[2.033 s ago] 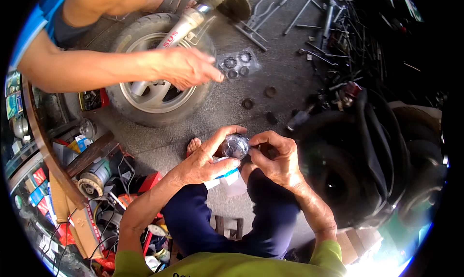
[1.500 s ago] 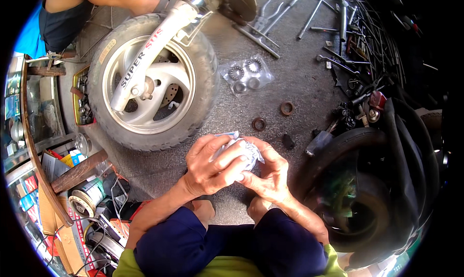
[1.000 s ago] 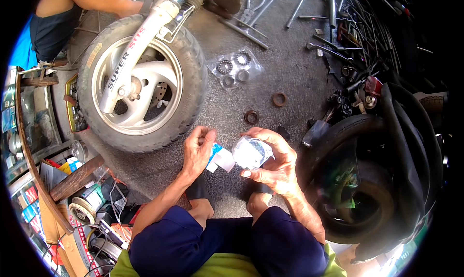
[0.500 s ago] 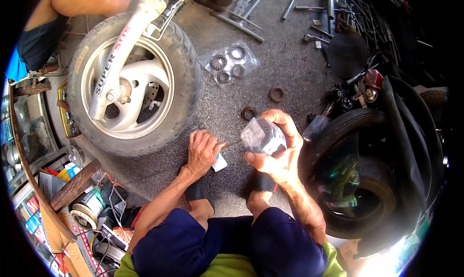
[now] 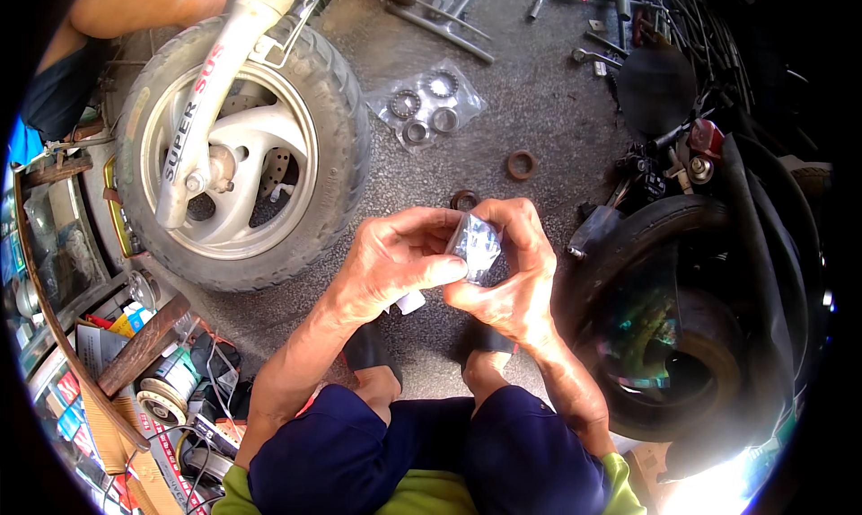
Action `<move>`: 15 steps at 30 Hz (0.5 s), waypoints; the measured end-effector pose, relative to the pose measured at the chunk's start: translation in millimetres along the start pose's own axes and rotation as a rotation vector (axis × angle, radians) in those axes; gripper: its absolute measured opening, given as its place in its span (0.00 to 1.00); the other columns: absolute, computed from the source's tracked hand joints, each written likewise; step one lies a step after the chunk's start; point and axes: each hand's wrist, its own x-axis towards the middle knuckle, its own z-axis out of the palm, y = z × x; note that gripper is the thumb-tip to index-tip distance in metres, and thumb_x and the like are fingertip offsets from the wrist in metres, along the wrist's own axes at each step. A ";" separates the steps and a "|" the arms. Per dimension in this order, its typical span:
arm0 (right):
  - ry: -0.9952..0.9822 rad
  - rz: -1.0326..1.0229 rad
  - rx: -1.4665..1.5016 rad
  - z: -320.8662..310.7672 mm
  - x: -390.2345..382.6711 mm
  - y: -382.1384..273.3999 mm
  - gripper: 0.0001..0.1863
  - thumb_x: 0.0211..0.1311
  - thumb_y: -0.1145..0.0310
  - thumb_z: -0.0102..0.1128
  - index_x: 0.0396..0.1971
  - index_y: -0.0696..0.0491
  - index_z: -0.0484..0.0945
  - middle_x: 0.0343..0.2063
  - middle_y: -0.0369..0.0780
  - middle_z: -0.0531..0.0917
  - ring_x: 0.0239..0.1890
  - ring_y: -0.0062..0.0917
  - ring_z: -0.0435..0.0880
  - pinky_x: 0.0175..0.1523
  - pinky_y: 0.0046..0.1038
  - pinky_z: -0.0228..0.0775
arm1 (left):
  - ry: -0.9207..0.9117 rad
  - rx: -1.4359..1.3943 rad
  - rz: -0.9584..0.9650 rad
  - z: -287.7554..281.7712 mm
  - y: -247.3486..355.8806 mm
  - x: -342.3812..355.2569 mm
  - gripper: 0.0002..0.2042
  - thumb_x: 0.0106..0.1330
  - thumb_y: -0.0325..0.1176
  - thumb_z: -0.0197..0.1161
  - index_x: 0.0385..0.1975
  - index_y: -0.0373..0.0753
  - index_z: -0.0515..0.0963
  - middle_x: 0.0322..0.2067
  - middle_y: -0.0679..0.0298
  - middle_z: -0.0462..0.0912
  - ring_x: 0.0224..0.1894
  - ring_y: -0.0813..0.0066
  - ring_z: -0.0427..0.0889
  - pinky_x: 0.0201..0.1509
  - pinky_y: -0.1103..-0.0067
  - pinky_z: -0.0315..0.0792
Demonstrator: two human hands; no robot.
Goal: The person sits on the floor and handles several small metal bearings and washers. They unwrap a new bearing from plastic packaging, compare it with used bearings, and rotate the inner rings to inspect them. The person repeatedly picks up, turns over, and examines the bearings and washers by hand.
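Clear plastic packet (image 5: 475,248) between left hand (image 5: 382,262) and right hand (image 5: 514,277), fingers half-curled, gripping it

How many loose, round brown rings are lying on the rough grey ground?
2. The first brown ring lies fully visible beyond the right hand; the second brown ring, partly covered, lies just past the left hand's fingertips. More could be hidden beneath the hands.
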 end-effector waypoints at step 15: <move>-0.169 0.012 -0.099 -2.1 7.8 -2.8 0.34 0.30 0.68 0.77 0.46 0.54 0.77 0.32 0.37 0.72 0.26 0.21 0.71 0.32 0.24 0.69 | 0.010 -0.154 -0.037 -16.9 -16.1 6.1 0.25 0.52 0.30 0.64 0.50 0.24 0.72 0.40 0.56 0.81 0.41 0.72 0.81 0.46 0.79 0.75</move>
